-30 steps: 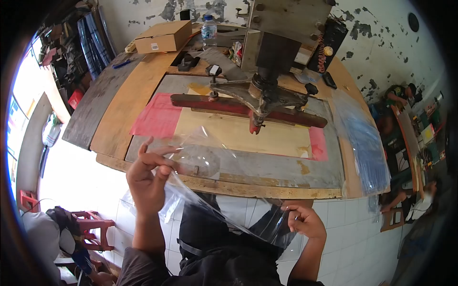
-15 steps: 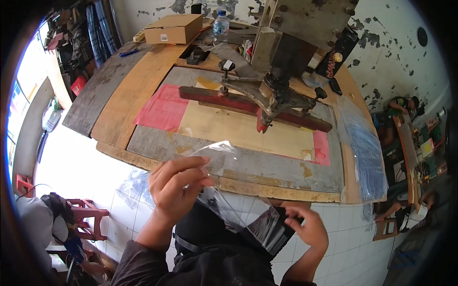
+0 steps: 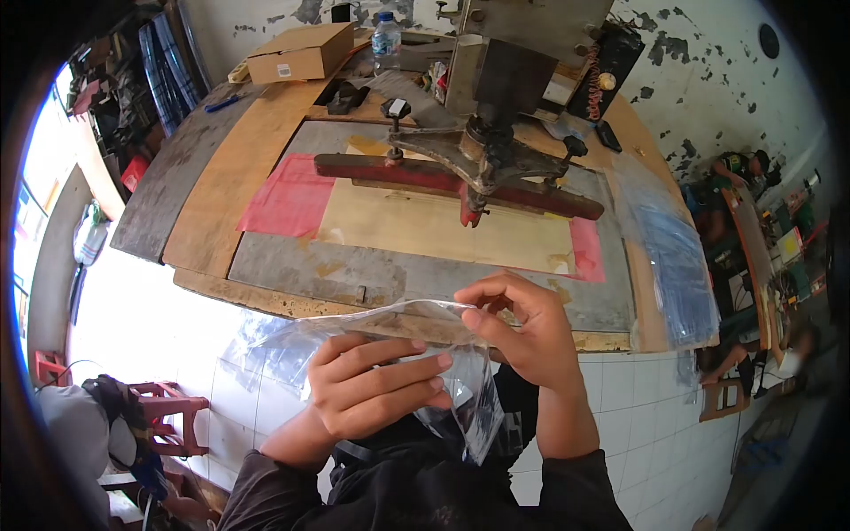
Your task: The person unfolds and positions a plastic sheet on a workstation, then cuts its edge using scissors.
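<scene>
Nearest is one black cloth shirt [image 3: 416, 491] with two dark sleeves [image 3: 574, 487]. Two bare hands come out past them. The left hand [image 3: 381, 385] has four long fingers, almost straight with little gaps, up against one thin, clear, shiny plastic sheet [image 3: 475, 403]. Its thumb is hidden, so I cannot tell if that hand grips. The right hand [image 3: 524, 332] pinches the top edge of the sheet between thumb and pointing finger. The sheet is over the lap, just in front of the table (it might be a bag, but I cannot tell).

Off to the left is one red stool [image 3: 173, 411], near one person in part view.

Next comes one wooden table [image 3: 212, 199] with one flat grey plate [image 3: 310, 270] on it. On the plate is one long pale yellow board [image 3: 443, 232], with two pink sheets [image 3: 285, 196], one at each end. Above the board hangs one long red-brown metal bar [image 3: 522, 202], with two black knobs [image 3: 397, 108] over it. On the right side lies one pile of bluish clear plastic [image 3: 671, 274].

At the back are one blue pen [image 3: 221, 103], one brown cardboard box [image 3: 301, 55] and one clear bottle with a blue cap [image 3: 386, 46].
</scene>
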The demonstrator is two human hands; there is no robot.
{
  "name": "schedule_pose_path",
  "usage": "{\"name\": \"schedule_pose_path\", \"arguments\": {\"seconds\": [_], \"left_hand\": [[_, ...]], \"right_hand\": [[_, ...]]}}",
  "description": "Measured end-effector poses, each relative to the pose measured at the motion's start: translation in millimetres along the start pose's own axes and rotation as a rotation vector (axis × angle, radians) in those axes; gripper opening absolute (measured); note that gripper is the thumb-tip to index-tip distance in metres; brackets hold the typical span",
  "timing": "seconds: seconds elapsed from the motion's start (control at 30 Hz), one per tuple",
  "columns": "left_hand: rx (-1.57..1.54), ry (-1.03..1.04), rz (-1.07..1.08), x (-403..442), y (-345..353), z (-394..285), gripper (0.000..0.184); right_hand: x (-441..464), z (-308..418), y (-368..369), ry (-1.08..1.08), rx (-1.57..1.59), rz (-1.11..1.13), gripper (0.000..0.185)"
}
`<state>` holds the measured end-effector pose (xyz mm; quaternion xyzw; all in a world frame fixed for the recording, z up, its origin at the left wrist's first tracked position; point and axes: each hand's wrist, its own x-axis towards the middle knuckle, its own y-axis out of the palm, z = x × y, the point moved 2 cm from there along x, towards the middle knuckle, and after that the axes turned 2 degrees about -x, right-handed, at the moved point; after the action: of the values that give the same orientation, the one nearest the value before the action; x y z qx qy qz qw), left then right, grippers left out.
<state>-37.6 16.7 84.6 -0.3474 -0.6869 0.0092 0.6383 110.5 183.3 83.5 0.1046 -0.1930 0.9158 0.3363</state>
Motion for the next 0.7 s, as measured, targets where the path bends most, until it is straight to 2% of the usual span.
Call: {"name": "schedule_pose_path", "arguments": {"seconds": [0.07,0.13,0.37,0.43,0.47,0.5,0.57,0.67,0.7], "left_hand": [[0.001,0.012,0.006,-2,1,-1,0.025],[-0.001,0.040,0.016,-4,5,-1,0.024],[-0.083,0.000,-0.012,-4,17,-3,0.026],[-0.150,-0.043,-0.049,-5,20,1,0.027],[-0.149,-0.044,-0.049,-5,20,2,0.027],[-0.157,-0.036,-0.068,-5,19,4,0.029],[-0.161,-0.029,-0.087,-5,17,6,0.032],[-0.167,-0.017,-0.060,-5,16,6,0.034],[-0.147,-0.006,-0.047,-5,16,6,0.034]], "right_hand": [[2,0,2,0.028,-0.021,0.027,0.016],[2,-3,2,0.146,0.066,-0.001,0.013],[-3,-10,1,0.277,0.305,-0.119,0.010],[-6,-14,-1,0.093,0.036,-0.115,0.019],[-8,-9,-5,0.093,0.037,-0.113,0.019],[-9,9,-8,-0.143,-0.156,-0.072,0.029],[-12,26,-7,-0.380,-0.346,-0.027,0.039],[-22,29,0,-0.439,-0.425,0.147,0.051],[-24,27,0,-0.418,-0.439,0.126,0.052]]}}
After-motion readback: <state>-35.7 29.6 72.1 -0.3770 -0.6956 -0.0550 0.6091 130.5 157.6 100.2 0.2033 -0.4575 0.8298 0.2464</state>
